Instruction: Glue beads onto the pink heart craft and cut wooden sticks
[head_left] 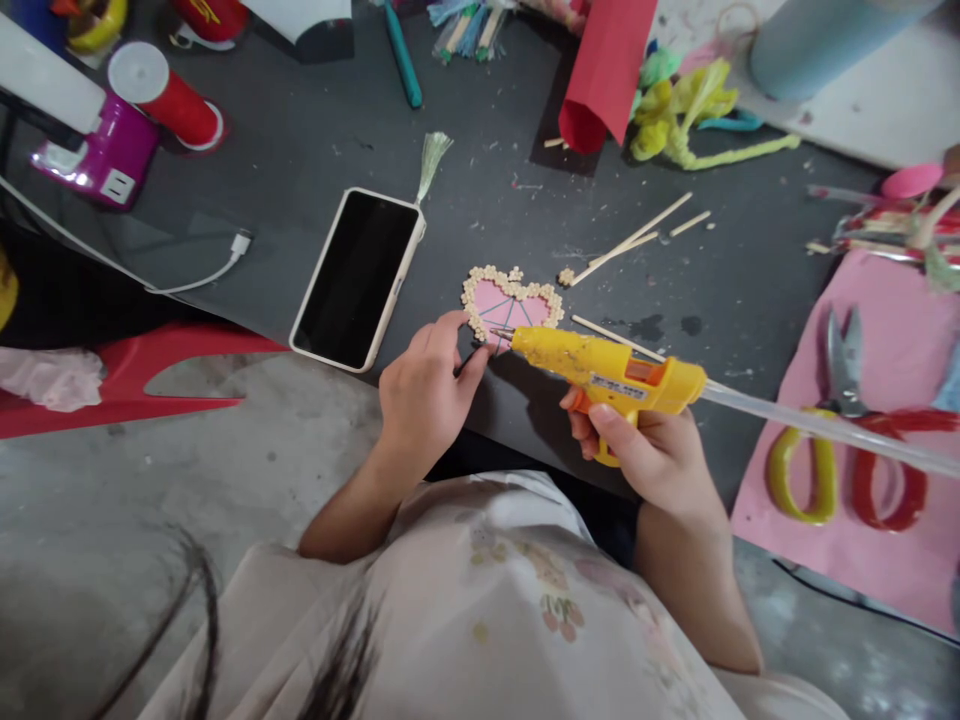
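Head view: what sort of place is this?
Probably a craft table, whether at home or in a workshop I can't tell. Signs: the glue gun in the right hand, scissors and a spool of red thread.

And here the dark grey counter [255,150] is stretching right across, pale specks and scraps dotting its surface! On the left, a spool of red thread [180,108] is sitting beside a shiny purple object [112,150], and a white cable [202,282] is trailing over the edge. Towards the middle, a phone [356,280] is lying screen up, and a pink heart [502,300] is showing off its beaded-looking rim. Just beyond, thin sticks [637,238] are lying scattered, a teal pen [403,55] is resting further back, and over on the right, a pink sheet [892,340] is overhanging the edge!
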